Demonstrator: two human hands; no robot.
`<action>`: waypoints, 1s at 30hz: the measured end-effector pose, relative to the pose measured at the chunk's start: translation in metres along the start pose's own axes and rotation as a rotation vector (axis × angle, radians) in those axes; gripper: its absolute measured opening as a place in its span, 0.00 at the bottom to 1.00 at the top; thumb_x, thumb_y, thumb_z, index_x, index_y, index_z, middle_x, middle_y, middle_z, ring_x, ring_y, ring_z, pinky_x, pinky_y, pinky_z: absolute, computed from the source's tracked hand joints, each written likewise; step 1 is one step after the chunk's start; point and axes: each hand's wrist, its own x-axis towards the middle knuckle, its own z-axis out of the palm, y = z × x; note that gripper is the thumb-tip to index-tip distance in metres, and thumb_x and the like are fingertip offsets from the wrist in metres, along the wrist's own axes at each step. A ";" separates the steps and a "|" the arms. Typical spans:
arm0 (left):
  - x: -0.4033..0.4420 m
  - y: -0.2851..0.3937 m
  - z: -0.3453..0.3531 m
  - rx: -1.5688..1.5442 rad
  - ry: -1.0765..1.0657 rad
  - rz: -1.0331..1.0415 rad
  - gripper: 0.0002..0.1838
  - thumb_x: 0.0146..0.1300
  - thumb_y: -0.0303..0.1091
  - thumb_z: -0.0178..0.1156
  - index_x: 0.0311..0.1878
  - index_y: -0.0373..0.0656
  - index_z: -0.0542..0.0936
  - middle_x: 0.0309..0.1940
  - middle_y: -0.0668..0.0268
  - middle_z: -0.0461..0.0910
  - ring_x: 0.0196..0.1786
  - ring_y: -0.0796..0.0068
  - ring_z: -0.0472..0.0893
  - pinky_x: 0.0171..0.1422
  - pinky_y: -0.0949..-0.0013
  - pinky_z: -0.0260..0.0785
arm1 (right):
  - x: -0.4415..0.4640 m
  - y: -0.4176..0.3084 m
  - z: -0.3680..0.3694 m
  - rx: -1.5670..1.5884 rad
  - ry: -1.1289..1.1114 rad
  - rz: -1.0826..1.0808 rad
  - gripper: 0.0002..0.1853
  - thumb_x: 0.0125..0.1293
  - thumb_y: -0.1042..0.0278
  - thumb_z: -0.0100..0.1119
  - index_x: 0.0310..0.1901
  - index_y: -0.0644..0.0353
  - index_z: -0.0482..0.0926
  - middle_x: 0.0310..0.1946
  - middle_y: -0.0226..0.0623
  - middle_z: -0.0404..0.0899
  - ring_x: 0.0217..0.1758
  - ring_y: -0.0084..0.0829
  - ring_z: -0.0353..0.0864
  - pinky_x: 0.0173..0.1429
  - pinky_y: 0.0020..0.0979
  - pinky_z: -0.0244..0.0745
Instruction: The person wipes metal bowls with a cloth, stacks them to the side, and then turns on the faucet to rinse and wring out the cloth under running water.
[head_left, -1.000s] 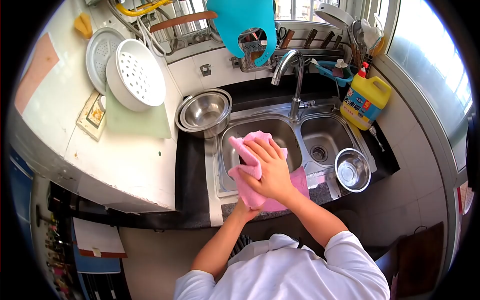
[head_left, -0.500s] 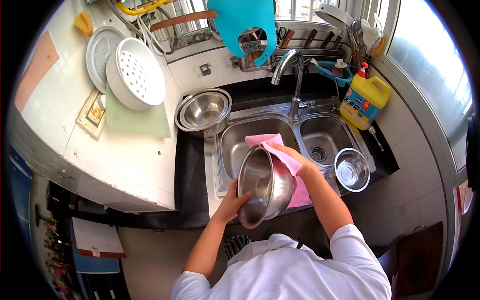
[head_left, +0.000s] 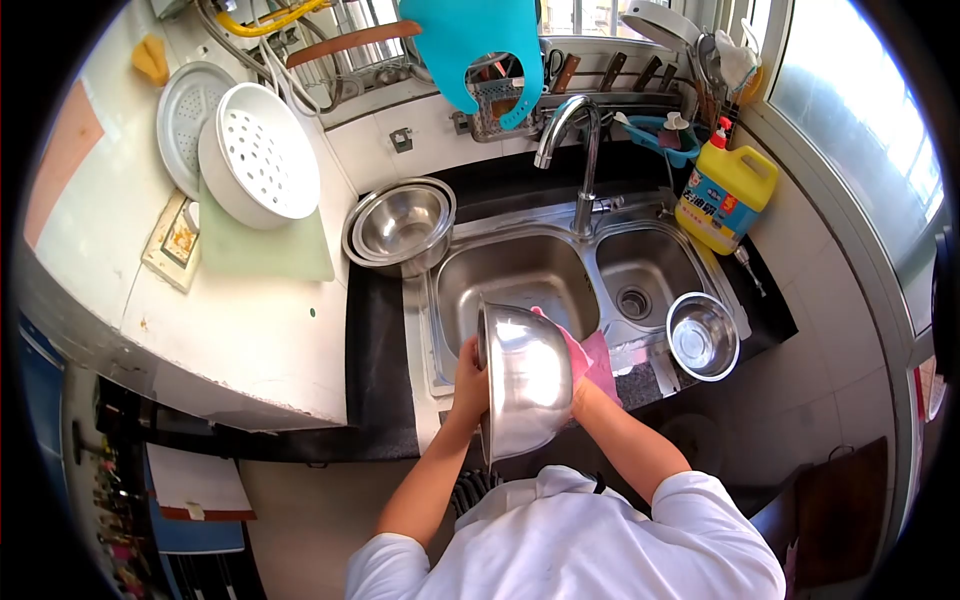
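Observation:
A shiny steel mixing bowl (head_left: 530,380) is held on its side in front of the sink, its rounded outside facing right. My left hand (head_left: 470,380) grips it at the left, by the rim, with some fingers out of sight inside. On the right, my right hand (head_left: 582,392) is closed on a pink cloth (head_left: 597,362) beside the bowl's outer wall; its fingers are mostly hidden behind the bowl and cloth. Part of the cloth hangs over the front edge of the sink.
Behind the bowl lies a double steel sink (head_left: 520,262) with a tall faucet (head_left: 588,170). Nested steel bowls (head_left: 400,225) stand at its left, a small steel bowl (head_left: 703,337) at its right. A yellow jug (head_left: 727,195) stands at the back right. A white colander (head_left: 258,155) hangs left.
The bowl has turned so that its outside shows instead of its inside. My right hand and the cloth have moved down, toward my body, along its right side.

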 end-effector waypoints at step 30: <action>-0.045 0.011 0.021 0.063 -0.040 0.272 0.33 0.67 0.44 0.42 0.70 0.41 0.47 0.70 0.58 0.46 0.73 0.65 0.46 0.75 0.64 0.37 | 0.014 0.031 0.092 -1.600 0.065 -0.828 0.27 0.62 0.52 0.52 0.56 0.64 0.69 0.58 0.49 0.66 0.64 0.45 0.61 0.67 0.40 0.54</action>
